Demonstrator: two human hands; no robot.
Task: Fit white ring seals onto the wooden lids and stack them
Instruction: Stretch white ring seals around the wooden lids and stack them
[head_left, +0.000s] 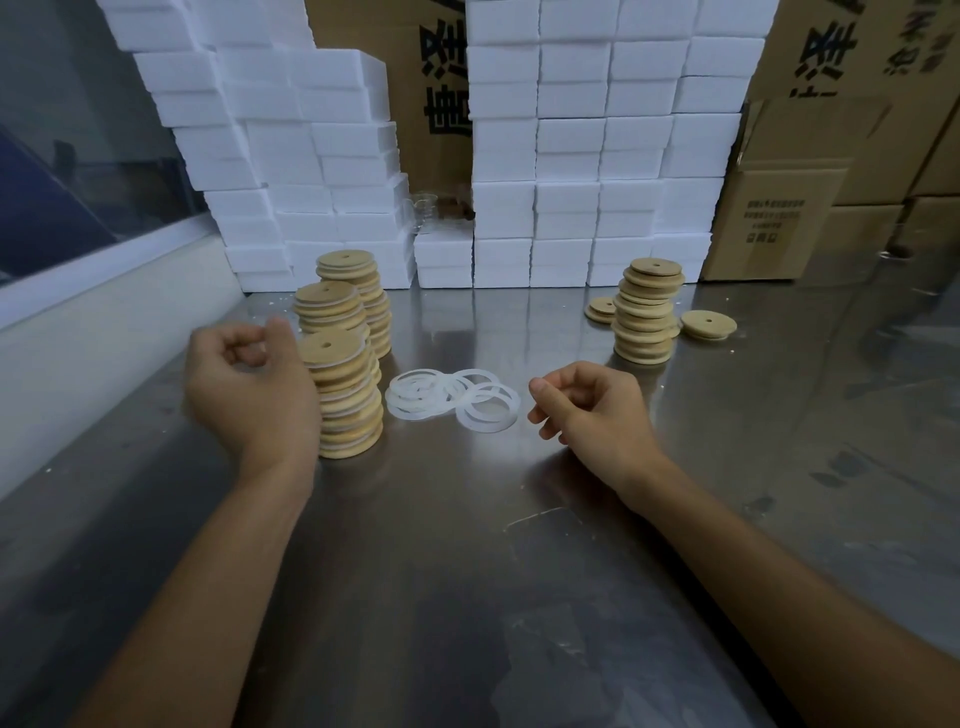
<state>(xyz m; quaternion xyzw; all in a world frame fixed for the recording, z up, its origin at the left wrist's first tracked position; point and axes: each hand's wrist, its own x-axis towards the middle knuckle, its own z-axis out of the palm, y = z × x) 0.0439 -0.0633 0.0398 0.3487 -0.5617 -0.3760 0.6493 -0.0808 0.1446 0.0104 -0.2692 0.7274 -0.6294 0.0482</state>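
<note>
Head view: a steel bench (467, 545) is seen with three stacks of wooden lids (345, 400) at the left, a pile of white ring seals (452, 397) at the centre, and a further lid stack (647, 312) with loose lids (709, 325) at the right, well apart. The left hand (249, 387) is held just beside the nearest stack, its fingers loosely curled and its grip empty. The right hand (592, 402) is held near the seals, its fingers also loosely curled, with nothing gripped. Foam blocks (571, 156) and cardboard cartons (779, 223) are piled behind. The left-hand stacks are judged tall and uneven; a nudge from the left wrist could topple them. The seals overlap, so several could be lifted together.
</note>
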